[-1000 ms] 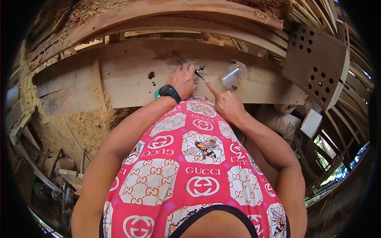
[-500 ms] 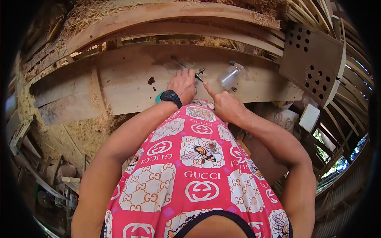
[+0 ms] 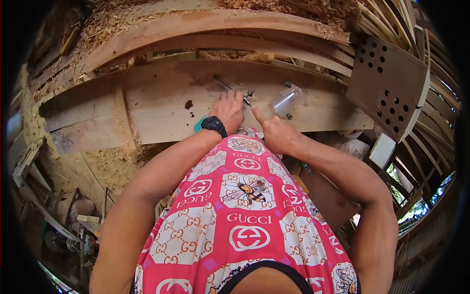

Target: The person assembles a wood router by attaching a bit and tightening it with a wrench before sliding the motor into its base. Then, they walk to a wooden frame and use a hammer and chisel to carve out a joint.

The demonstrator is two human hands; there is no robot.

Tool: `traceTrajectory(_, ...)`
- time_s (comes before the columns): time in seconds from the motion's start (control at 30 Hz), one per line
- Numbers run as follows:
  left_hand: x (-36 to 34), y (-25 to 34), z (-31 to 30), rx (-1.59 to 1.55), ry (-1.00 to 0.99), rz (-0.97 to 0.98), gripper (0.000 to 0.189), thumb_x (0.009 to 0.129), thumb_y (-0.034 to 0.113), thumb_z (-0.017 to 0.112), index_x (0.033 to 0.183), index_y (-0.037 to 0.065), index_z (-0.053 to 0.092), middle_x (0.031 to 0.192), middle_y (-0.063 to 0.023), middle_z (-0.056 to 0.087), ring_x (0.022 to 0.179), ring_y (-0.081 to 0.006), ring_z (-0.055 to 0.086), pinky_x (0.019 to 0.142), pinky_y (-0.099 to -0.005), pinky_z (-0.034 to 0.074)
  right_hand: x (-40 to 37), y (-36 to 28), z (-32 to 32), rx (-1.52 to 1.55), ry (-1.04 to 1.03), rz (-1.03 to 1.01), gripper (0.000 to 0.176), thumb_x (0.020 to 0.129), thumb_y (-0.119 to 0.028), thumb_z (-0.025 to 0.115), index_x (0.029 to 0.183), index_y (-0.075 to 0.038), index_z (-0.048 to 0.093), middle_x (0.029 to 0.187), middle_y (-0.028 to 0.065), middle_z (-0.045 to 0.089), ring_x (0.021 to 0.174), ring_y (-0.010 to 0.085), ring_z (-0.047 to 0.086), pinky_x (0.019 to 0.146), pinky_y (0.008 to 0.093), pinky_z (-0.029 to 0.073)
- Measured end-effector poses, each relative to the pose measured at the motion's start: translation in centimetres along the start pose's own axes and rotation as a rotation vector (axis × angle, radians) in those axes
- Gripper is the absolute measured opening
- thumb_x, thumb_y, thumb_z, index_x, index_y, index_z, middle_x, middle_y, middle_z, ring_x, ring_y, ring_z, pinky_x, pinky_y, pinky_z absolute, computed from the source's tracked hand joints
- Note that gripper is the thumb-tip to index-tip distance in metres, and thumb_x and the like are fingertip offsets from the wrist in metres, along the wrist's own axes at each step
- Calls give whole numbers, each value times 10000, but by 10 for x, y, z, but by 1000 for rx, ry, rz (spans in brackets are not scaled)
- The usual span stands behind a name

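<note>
My left hand [image 3: 227, 110], with a black watch at its wrist, is closed on a slim dark metal tool [image 3: 248, 96] with a small crosspiece and a narrow tip. Its exact kind is too small to make out. My right hand [image 3: 276, 131] has its index finger stretched out at the tool's tip. The other right fingers are curled and partly hidden. A thin dark rod [image 3: 221, 82] lies beyond my left fingers. To the right on the wooden board [image 3: 166, 108] lies a clear plastic container [image 3: 288, 100]. A teal item [image 3: 199, 124] shows beside the watch.
Dark brown crumbs [image 3: 189, 105] lie on the board, left of my hand. Long wooden planks [image 3: 215, 23] and wood shavings [image 3: 161, 7] are behind it. At right stands a brown panel with holes [image 3: 387, 73]. A white block [image 3: 382, 150] is below that panel.
The view has shifted slightly, so the board and both hands sit a little lower. My right index finger stays close to the tool's tip, and my left hand keeps its hold.
</note>
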State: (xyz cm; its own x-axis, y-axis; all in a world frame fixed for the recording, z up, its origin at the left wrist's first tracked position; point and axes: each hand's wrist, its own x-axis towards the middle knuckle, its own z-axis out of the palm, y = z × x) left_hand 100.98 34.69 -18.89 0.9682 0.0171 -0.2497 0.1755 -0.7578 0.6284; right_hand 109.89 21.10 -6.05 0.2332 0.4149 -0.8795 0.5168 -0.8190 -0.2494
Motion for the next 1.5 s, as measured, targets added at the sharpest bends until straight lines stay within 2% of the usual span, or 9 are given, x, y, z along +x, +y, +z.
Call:
traceTrajectory(0.13, 0, 0, 0, -3, 6, -5, 374, 744, 122, 696, 1046, -10, 520, 1002, -210, 570, 952, -387, 590, 819, -475, 518, 1, -5, -9, 11, -32, 0, 852, 833, -110, 623, 1565, 20, 207, 880, 356, 674, 857, 495, 688, 822, 540, 557)
traceTrajectory(0.2, 0, -3, 0, -3, 12, -1, 373, 741, 117, 692, 1046, -12, 519, 993, -210, 568, 944, -386, 590, 815, -474, 518, 3, -8, -14, 4, -87, 23, 716, 917, -114, 543, 1563, -11, 253, 957, 338, 682, 920, 478, 685, 847, 540, 546)
traceTrajectory(0.23, 0, -4, 1, -2, 22, 7, 372, 739, 112, 689, 1045, -13, 518, 984, -210, 567, 936, -385, 589, 811, -472, 517, 5, -8, -16, 4, -89, 22, 716, 917, -114, 543, 1563, -11, 253, 957, 338, 682, 920, 478, 685, 847, 540, 546)
traceTrajectory(0.3, -1, 1, 1, -3, 23, 7, 373, 736, 110, 688, 1043, -14, 517, 982, -209, 565, 933, -385, 588, 807, -471, 516, 4, -5, -17, 17, -96, -4, 844, 797, -46, 585, 1544, 78, 210, 928, 378, 665, 882, 498, 687, 844, 523, 556)
traceTrajectory(0.4, -3, 1, 0, -9, 16, 10, 376, 733, 107, 687, 1043, -17, 515, 979, -209, 564, 930, -386, 587, 803, -469, 515, 1, -12, -28, 36, -130, -10, 853, 779, -23, 572, 1543, 82, 209, 940, 384, 662, 903, 494, 687, 845, 520, 557)
traceTrajectory(0.63, -2, 3, 0, -1, 9, 9, 385, 728, 117, 697, 1041, -19, 518, 976, -213, 565, 939, -390, 590, 797, -471, 519, 4, -10, -24, 33, -132, -29, 853, 778, -6, 566, 1547, 74, 207, 941, 363, 673, 924, 490, 685, 843, 508, 561)
traceTrajectory(0.9, -3, 0, 1, -8, 49, 8, 370, 718, 114, 693, 1021, -10, 519, 954, -205, 567, 910, -389, 595, 776, -480, 519, 9, -16, -24, -51, -183, 20, 775, 881, -96, 507, 1564, 51, 170, 1013, 359, 670, 921, 492, 684, 865, 528, 542)
traceTrajectory(1.23, -6, 8, 3, 13, 63, 10, 316, 748, 90, 629, 1027, -11, 521, 933, -192, 561, 888, -371, 592, 748, -458, 518, 4, -23, -41, -25, -279, 43, 784, 869, -56, 514, 1547, 101, 151, 1016, 379, 662, 953, 477, 687, 861, 496, 556)
traceTrajectory(1.5, -4, 7, 0, 19, 18, 16, 319, 774, 112, 631, 1049, -14, 530, 960, -193, 570, 906, -358, 597, 770, -445, 521, 15, -24, -45, -44, -327, 7, 811, 851, -71, 544, 1542, 110, 160, 1124, 383, 637, 1076, 464, 654, 939, 470, 527)
